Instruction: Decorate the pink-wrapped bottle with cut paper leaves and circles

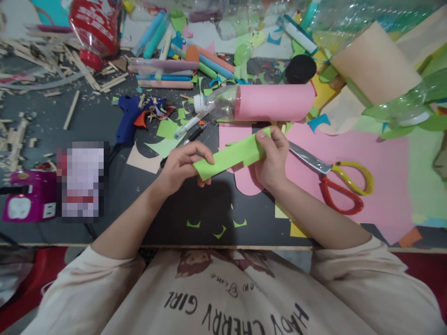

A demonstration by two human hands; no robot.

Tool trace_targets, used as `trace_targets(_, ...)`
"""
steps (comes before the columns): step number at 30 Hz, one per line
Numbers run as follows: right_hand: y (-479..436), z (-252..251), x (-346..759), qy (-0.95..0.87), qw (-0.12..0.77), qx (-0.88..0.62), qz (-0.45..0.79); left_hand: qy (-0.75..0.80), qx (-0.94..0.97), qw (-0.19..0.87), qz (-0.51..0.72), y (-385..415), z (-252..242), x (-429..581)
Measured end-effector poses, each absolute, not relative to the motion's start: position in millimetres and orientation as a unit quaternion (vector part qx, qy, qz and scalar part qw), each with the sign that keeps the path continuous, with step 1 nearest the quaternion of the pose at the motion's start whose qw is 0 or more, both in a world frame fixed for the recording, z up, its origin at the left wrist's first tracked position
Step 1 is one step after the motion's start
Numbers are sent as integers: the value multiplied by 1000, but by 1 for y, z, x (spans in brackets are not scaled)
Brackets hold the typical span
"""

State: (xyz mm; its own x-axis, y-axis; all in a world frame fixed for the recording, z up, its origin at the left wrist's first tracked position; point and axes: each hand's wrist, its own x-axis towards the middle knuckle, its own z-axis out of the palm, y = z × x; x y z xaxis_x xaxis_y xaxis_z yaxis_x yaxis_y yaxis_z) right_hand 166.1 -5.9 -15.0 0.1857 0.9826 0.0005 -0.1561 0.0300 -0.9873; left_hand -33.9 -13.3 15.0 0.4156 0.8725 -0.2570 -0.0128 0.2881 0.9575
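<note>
Between my two hands a strip of bright green paper (228, 157) is stretched just above the dark table. My left hand (183, 163) pinches its left end, fingers curled over the edge. At the other end, my right hand (272, 156) grips it with the thumb on top. Just beyond lies a clear plastic bottle (221, 103) on its side, wrapped in pink paper (274, 102). Scissors (323, 170) with one yellow and one red handle rest on a pink sheet (387, 172) right of my right hand. Small green scraps (220, 231) lie near the table's front edge.
A blue glue gun (127, 116) and a purple power adapter (31, 195) are at the left. Behind lie several markers (167, 77), wooden stick pieces (71, 109) and a red-labelled bottle (96, 28). A paper-wrapped bottle (377, 65) lies at the back right.
</note>
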Motion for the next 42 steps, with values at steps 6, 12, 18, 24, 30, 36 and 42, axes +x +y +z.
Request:
trace_targets(6,-10,-14,168,-447,518,-437,584,430,467,684,360,-12,22,-30)
trace_targets(12,-11,-15,166,-484,468,-387,630,444,599,626,229,-18,30,-25)
trace_targets(18,-9,-13,165,-484,473,-436,593,464,594,613,237,-24,25,-19)
trace_targets(24,-8,-6,162,-507,469,-434,579,456,564,652,220,-28,18,-11)
trace_targets(30,-9,-7,160,-502,466,-440,581,463,536,667,229,-27,17,-11)
trace_targets(36,-10,-6,162,-569,424,-403,578,482,547,634,259,-24,18,-11)
trace_targets(42,-9,-7,162,-583,412,-412,566,509,533,627,251,-22,18,-9)
